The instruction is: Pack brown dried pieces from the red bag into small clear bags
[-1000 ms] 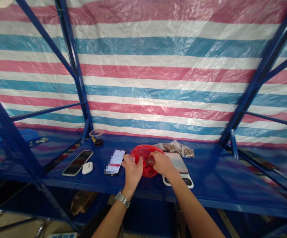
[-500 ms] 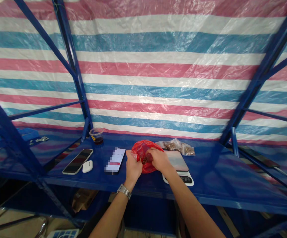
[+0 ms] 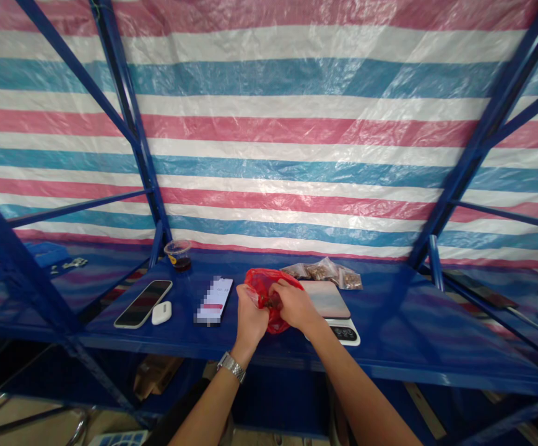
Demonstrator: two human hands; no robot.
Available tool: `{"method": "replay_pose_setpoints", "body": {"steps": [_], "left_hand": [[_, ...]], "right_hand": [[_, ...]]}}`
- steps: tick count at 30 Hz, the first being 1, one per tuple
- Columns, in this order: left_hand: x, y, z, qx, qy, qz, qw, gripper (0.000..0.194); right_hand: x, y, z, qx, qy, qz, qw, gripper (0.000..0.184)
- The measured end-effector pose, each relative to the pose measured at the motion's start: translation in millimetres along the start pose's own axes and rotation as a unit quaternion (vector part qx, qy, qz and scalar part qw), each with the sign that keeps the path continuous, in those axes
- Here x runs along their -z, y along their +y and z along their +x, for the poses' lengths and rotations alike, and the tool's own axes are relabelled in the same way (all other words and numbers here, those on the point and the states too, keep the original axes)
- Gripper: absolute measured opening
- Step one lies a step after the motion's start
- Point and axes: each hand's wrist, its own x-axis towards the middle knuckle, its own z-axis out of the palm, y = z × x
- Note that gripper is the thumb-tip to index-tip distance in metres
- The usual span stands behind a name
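A red plastic bag sits on the blue shelf, just left of a white digital scale. My left hand, with a metal watch on its wrist, grips the bag's near left edge. Fingers of my right hand are closed at the bag's mouth, over small brown pieces inside. Several small clear packets of brown pieces lie behind the scale.
Left of the bag lie a phone with a lit screen, a dark phone and a small white case. A clear cup of dark liquid stands by the blue upright. A striped tarp hangs behind.
Both hands have drawn closer together at the bag's mouth; my right hand's fingers have gone from the bag's right side into its opening.
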Motion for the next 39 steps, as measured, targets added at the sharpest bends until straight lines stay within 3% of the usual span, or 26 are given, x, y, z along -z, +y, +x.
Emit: {"method": "replay_pose_setpoints", "body": {"steps": [3,9,23,29,39], "left_hand": [[-1.9,1,-2,0.025,-0.03,-0.015,0.999,0.061],[-0.8,6,6,0.043,0.02,-0.064,0.997,0.064],[2.3,17,7,0.059,-0.009,-0.123,0.991,0.054],[2.8,14,10,0.041,-0.016,-0.122,0.992,0.05],[4.0,3,15,0.034,-0.019,-0.097,0.995,0.054]], "right_hand": [[-1,1,-2,0.004,0.006,0.017,1.0,0.037],[-3,7,-2,-0.006,0.031,0.078,0.996,0.038],[-7,15,1,-0.078,0.021,0.14,0.987,0.029],[-4,10,-1,-0.119,0.017,0.06,0.991,0.03],[2,1,1,-0.091,0.022,0.017,0.995,0.037]]}}
